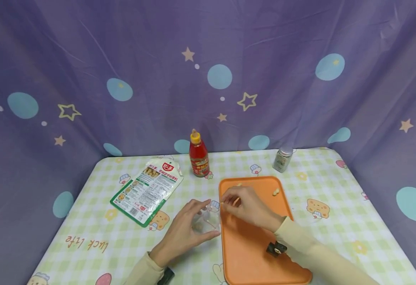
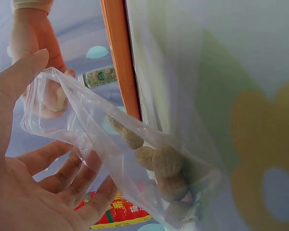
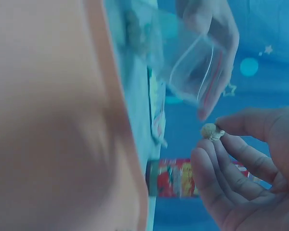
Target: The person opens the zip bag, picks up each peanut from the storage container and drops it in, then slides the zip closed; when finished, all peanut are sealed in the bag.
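My left hand holds a clear zip-lock bag, thumb on one side of its mouth and fingers on the other. Several unshelled peanuts lie inside the bag, as the left wrist view shows. Just right of the bag's mouth, my right hand pinches a single peanut between thumb and fingertips. That hand is above the left side of an orange tray. A loose peanut lies near the tray's far right corner; others by the right hand are partly covered.
A red sauce bottle with a yellow cap stands behind the hands. To the left lies a flat green-and-white seasoning pouch. A small spice jar stands beyond the tray at the back right. A purple curtain hangs behind the table.
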